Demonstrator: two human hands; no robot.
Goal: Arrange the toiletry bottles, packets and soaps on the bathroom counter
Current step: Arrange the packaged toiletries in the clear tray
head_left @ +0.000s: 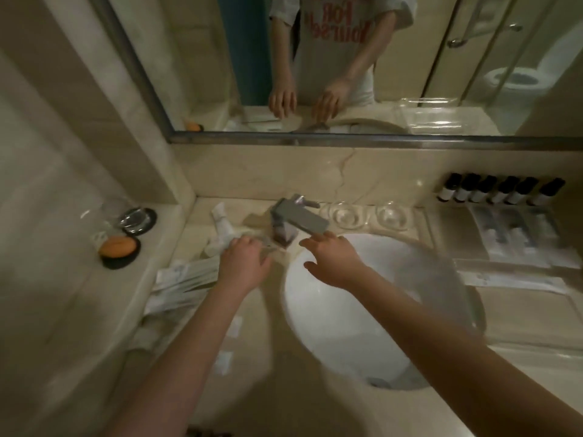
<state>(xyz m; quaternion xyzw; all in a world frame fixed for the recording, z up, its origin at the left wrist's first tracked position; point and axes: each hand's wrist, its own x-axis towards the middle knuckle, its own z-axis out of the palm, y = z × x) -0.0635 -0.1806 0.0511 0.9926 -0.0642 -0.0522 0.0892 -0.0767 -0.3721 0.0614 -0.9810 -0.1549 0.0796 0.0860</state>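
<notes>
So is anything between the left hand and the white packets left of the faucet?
Nothing visible. The left hand already lies over the white packets, left of the faucet; its fingertips hide whether it grips one.

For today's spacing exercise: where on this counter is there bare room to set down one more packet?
Bare counter lies in front, between the forearms, left of the sink, and on the strip between the faucet and the wall. Crowded: the packets left of the left hand, and the right side by the bottles.
</notes>
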